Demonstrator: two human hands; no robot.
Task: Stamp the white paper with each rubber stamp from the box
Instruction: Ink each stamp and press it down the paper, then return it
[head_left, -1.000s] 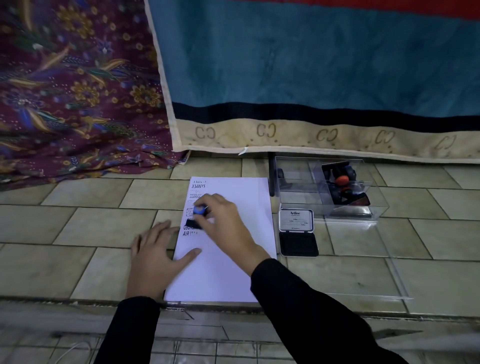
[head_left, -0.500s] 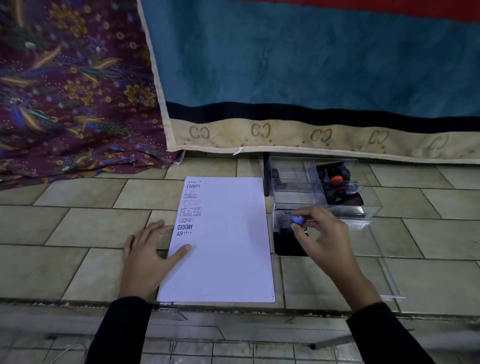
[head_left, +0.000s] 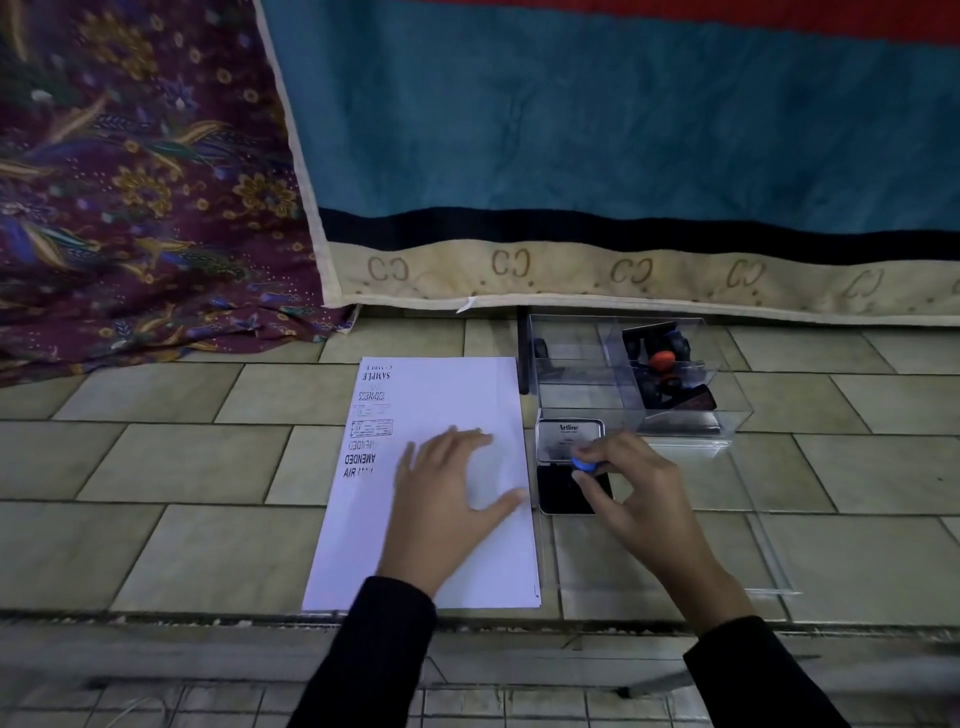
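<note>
**Stamp Held Over the Ink Pad; Paper Steadied on a Tiled Floor**

While the right hand (head_left: 639, 499) pinches a stamp by its blue knob (head_left: 584, 464) between thumb and fingertips, the stamp's lower end sits at the open ink pad (head_left: 563, 493); whether it touches the black pad surface cannot be told, since the fingers hide that end. The pad's hinged lid (head_left: 570, 439), grey and marked "Artline", stands open at the far side of the pad.

Head view, task items. The left hand (head_left: 449, 499) lies flat on the white paper (head_left: 467, 566) with fingers spread and thumb out toward the paper's right edge. The hand is slightly blurred. The paper lies lengthwise away from the person, just left of the ink pad. A column of black stamp impressions (head_left: 370, 421) runs along its far left part, reading upside down from this side; "SAMPLE" and "AMENDED" are legible. The clear plastic box (head_left: 727, 410) sits beyond the ink pad, near the paper's far right corner. Its right compartment holds several dark stamps, one with an orange knob (head_left: 662, 357). A clear flat lid panel (head_left: 769, 566) lies on the floor to the right of the right hand.

Head view, surface and room. The working surface is a floor of pale greenish rectangular tiles (head_left: 156, 457) with dark grout lines, ending in a step edge (head_left: 208, 616) at the near side. A teal cloth (head_left: 597, 119) with a black band and a beige patterned border hangs down to the floor behind the box. A maroon floral fabric (head_left: 130, 182) drapes at the far left. Both forearms wear black sleeves (head_left: 363, 665). Lighting is dim.
</note>
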